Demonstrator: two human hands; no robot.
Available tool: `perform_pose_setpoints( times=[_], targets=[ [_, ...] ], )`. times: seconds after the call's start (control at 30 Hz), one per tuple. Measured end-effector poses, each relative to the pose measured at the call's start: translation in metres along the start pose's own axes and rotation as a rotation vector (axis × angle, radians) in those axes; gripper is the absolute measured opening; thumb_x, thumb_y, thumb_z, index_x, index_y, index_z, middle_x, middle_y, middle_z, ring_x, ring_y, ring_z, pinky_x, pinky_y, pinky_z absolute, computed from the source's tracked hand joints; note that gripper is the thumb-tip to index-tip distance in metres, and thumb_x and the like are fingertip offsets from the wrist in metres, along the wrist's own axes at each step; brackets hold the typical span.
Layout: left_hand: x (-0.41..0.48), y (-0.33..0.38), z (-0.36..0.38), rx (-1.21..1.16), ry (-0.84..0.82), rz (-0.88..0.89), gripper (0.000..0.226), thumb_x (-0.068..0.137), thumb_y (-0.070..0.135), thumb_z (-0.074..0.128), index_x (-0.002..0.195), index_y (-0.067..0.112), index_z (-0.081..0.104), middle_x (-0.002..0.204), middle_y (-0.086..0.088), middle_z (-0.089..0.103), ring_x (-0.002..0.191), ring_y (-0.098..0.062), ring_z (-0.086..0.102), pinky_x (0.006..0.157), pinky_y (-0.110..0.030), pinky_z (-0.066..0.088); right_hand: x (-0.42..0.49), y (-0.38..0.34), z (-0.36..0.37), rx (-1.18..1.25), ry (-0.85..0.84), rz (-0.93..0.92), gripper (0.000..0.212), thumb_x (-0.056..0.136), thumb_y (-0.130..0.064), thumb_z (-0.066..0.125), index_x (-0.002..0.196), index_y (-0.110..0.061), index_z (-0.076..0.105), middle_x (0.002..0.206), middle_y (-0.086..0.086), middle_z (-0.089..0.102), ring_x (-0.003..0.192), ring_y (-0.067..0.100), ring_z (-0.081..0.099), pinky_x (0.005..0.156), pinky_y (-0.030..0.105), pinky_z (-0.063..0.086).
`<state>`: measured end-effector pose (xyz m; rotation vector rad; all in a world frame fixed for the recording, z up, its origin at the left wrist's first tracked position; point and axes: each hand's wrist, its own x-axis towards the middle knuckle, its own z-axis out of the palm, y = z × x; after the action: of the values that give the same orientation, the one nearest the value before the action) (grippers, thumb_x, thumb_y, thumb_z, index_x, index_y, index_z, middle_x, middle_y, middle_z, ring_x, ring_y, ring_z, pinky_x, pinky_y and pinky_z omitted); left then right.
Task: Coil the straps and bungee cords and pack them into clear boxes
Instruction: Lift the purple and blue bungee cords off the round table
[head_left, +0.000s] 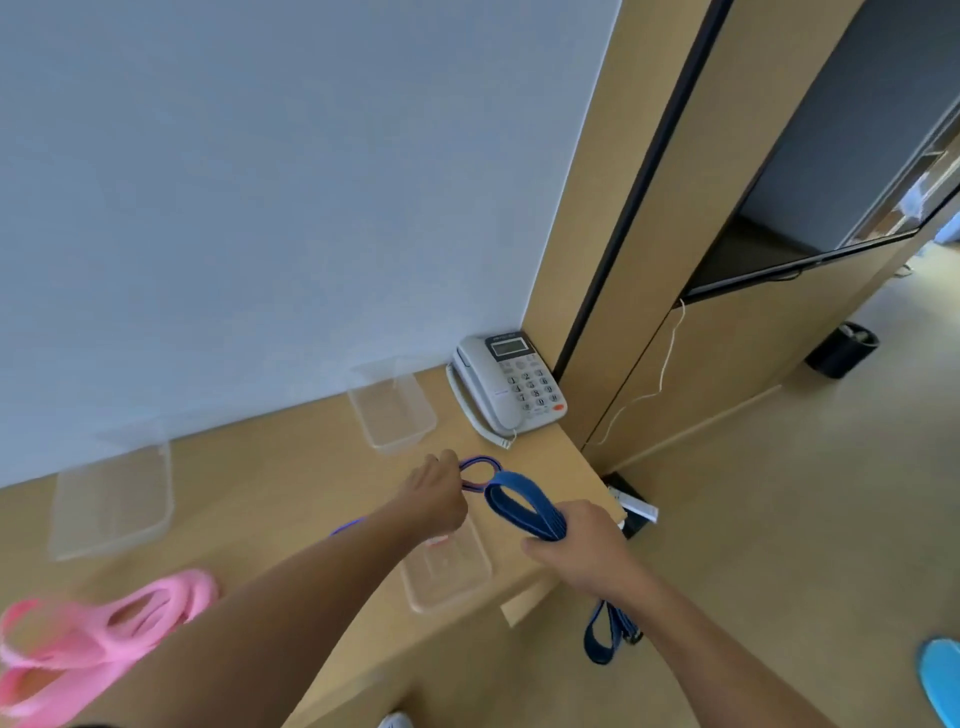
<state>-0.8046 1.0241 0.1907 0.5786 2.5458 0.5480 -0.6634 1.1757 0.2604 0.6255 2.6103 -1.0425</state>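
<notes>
Our right hand grips the half-coiled blue strap, tail dangling at five o'clock; our left hand pinches a thin cord. The pink strap lies loose at eight o'clock on the bench; clear boxes look unfilled.

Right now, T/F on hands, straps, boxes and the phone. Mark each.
1. The right hand grips a folded blue strap. True.
2. The left hand is empty. False: it pinches a thin blue cord loop.
3. The pink strap sits inside a clear box. False: it lies on the desk, outside the boxes.
4. A telephone stands at the desk's far right corner. True.
5. The clear box by the phone looks empty. True.
</notes>
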Motion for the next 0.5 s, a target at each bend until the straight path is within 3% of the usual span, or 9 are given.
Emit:
perform_pose_setpoints(
  times=[0.1,0.2,0.3,0.4,0.5],
  targets=[
    [0.033,0.001,0.002,0.047,-0.016,0.012,0.024,0.094,0.008,0.049,0.117,0.009,0.041,0.116,-0.013,0.043,0.102,-0.034,0.048,0.086,-0.043,0.042,0.032,0.0,-0.004,-0.269,-0.105,-0.064,0.024,0.081,-0.031,0.061,0.065,-0.019,0.048,0.061,-0.003,0.049,0.055,0.014,0.046,0.053,0.029,0.034],
    [0.052,-0.001,0.005,0.068,-0.1,0.019,0.039,0.095,0.018,0.056,0.13,0.006,0.043,0.127,-0.016,0.042,0.117,-0.038,0.047,0.096,-0.042,0.039,0.056,-0.003,-0.007,-0.476,-0.19,-0.125,0.011,0.082,-0.029,0.058,0.079,-0.018,0.059,0.071,-0.001,0.06,0.066,0.018,0.059,0.056,0.032,0.044],
    [0.062,-0.009,0.0,-0.008,-0.156,0.041,0.055,0.096,0.031,0.062,0.145,0.013,0.045,0.138,-0.014,0.047,0.131,-0.035,0.044,0.105,-0.037,0.036,0.076,-0.009,-0.006,-0.637,-0.228,-0.233,0.008,0.083,-0.028,0.057,0.083,-0.02,0.056,0.076,-0.002,0.059,0.075,0.024,0.062,0.062,0.034,0.045],
    [0.061,-0.016,-0.016,-0.15,-0.048,0.018,0.05,0.1,0.035,0.06,0.146,0.017,0.053,0.141,-0.008,0.057,0.133,-0.027,0.049,0.107,-0.031,0.036,0.096,-0.019,0.003,-0.769,-0.229,-0.405,0.013,0.087,-0.032,0.057,0.091,-0.019,0.058,0.086,0.002,0.063,0.082,0.03,0.062,0.065,0.034,0.039],
    [0.046,-0.026,-0.03,-0.247,0.102,-0.033,0.036,0.101,0.032,0.06,0.133,0.017,0.067,0.124,-0.003,0.072,0.12,-0.022,0.061,0.1,-0.028,0.041,0.114,-0.031,0.025,-0.849,-0.274,-0.601,0.031,0.091,-0.043,0.06,0.106,-0.016,0.06,0.098,0.006,0.068,0.09,0.031,0.063,0.068,0.034,0.035]
  ],
)
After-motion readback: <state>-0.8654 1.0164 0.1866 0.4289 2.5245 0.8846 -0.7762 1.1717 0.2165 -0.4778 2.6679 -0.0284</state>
